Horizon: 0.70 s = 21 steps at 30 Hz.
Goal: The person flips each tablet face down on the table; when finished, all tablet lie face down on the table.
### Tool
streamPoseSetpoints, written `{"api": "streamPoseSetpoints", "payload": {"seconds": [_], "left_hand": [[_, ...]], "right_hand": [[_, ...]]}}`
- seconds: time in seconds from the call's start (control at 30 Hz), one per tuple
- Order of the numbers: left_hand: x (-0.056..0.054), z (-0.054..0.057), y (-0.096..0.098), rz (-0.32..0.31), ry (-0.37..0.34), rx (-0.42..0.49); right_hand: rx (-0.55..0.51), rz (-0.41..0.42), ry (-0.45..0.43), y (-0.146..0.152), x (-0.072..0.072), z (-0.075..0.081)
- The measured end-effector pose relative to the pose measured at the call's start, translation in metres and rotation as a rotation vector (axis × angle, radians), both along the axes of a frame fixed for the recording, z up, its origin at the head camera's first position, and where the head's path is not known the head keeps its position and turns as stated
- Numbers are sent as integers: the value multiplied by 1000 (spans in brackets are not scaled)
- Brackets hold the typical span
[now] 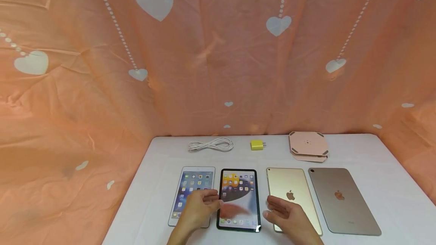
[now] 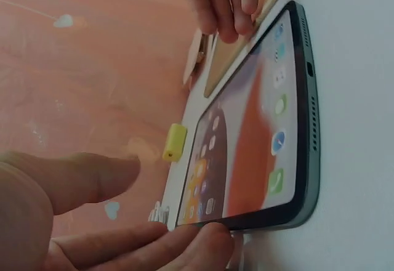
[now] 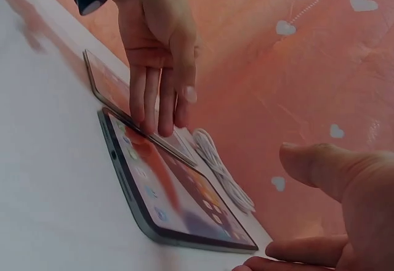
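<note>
A tablet with a dark bezel and lit screen (image 1: pixel 240 199) lies face up between the two hands. My left hand (image 1: pixel 199 209) is at its left edge, over part of a white tablet (image 1: pixel 194 179) whose screen is also lit. In the left wrist view those fingers (image 2: pixel 212 246) reach the dark tablet's side; whether they touch cannot be told. Fingers extended, my right hand (image 1: pixel 287 216) is apart from the dark tablet, above a gold tablet (image 1: pixel 299 182) lying back up. Neither hand grips anything. The right wrist view shows the left palm (image 3: pixel 157 31) facing inward.
Rightmost on the white table (image 1: pixel 133 214) lies a grey tablet (image 1: pixel 340 211), back up. Along the far edge are a coiled white cable (image 1: pixel 214 144), a yellow charger plug (image 1: pixel 257 145) and a pink folded stand (image 1: pixel 308 144). An orange curtain (image 1: pixel 211 67) hangs behind.
</note>
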<state>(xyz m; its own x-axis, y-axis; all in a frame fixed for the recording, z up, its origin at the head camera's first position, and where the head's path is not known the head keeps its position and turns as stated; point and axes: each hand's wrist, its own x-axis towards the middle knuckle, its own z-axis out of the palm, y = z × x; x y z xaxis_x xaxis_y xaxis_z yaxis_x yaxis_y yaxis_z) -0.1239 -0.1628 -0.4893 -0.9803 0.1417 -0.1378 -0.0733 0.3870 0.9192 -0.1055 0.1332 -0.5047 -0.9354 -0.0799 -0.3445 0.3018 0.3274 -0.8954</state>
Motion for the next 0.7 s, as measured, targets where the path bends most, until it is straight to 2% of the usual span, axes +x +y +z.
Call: {"api": "streamPoseSetpoints", "payload": {"seconds": [0.17, 0.33, 0.43, 0.6, 0.7], "left_hand": [[-1, -1, 4, 36, 34, -94], [0, -2, 9, 77, 48, -203], [0, -3, 13, 61, 70, -220], [1, -7, 23, 46, 93, -178], [4, -9, 30, 60, 135, -260]], "right_hand": [[-40, 77, 23, -6, -2, -3], [-58, 94, 21, -14, -2, -2], [-43, 59, 6, -22, -2, -2], [-12, -52, 26, -34, 0, -3], [2, -85, 59, -39, 3, -5]]}}
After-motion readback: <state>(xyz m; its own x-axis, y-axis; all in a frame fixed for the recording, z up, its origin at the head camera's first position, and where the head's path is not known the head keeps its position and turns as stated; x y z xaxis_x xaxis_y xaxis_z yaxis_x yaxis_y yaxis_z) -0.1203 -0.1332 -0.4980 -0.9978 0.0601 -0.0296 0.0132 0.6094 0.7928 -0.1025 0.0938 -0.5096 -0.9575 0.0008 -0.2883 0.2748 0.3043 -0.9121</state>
